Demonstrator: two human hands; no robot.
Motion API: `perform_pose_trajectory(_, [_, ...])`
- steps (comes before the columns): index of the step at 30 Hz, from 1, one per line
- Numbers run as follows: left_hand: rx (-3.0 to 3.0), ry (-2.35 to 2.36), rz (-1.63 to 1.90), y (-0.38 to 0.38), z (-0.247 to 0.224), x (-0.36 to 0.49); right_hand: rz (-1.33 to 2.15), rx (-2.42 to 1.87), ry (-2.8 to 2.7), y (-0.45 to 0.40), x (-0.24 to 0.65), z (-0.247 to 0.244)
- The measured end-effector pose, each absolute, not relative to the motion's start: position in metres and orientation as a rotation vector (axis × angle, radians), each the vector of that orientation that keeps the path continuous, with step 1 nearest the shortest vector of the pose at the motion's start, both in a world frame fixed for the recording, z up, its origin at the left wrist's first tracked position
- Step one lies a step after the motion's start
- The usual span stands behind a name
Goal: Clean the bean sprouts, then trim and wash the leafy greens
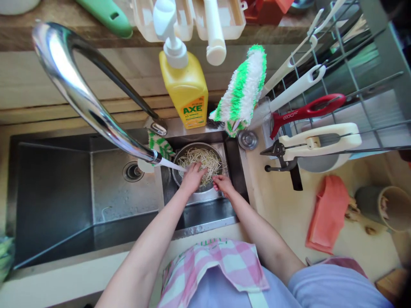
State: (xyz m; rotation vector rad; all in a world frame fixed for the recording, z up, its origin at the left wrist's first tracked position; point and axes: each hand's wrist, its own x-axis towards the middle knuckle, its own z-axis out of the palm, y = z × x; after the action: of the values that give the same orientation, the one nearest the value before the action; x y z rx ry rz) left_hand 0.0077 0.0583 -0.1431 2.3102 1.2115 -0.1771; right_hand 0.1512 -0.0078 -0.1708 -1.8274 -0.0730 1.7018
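A round metal bowl (178, 176) of bean sprouts (205, 160) sits in the smaller right basin of the sink. Over the left part of the sprouts lies my left hand (193, 176), its fingers stretched out and touching them. My right hand (222, 185) is at the bowl's lower right edge with thumb and fingertips pinched together. Whatever is between those fingertips is too small to make out. Water (171, 164) runs from the curved chrome faucet (96, 124) into the bowl, right beside my left hand.
Left is a larger steel basin (118, 199) with a drain. Behind the sink stand a yellow soap bottle (188, 90) and a green-white striped cloth brush (242, 87). A wire rack (349, 64) with hanging tools, including red-handled peeler (308, 110), overhangs the right counter.
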Motion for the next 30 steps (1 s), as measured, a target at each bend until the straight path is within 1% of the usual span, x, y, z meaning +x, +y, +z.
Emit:
perform_pose_trajectory(4, [2.284, 1.208, -0.168, 0.058, -0.145, 0.008, 1.72, -1.771, 0.046, -0.002, 0.146, -0.174])
perform_pose_trajectory(14, [2.217, 1.259, -0.165, 0.058, -0.141, 0.005, 1.74, -1.685, 0.085, -0.009, 0.15, -0.173])
perform_pose_trajectory(21, [2.172, 1.298, -0.113, 0.06, -0.139, -0.001, 1.685, -1.667, -0.171, -0.031, 0.162, -0.153])
perform_pose_trajectory(26, [1.99, 1.347, 0.077, 0.05, -0.146, -0.015, 1.773, -1.567, -0.337, -0.046, 0.178, -0.123])
perform_pose_trajectory(28, [1.8, 1.491, 0.237, 0.034, -0.151, -0.022, 1.825, -1.546, -0.381, -0.054, 0.184, -0.112])
perform_pose_trajectory(30, [1.415, 1.742, 0.413, 0.016, -0.16, -0.027, 1.856, -1.568, -0.449, -0.063, 0.188, -0.104])
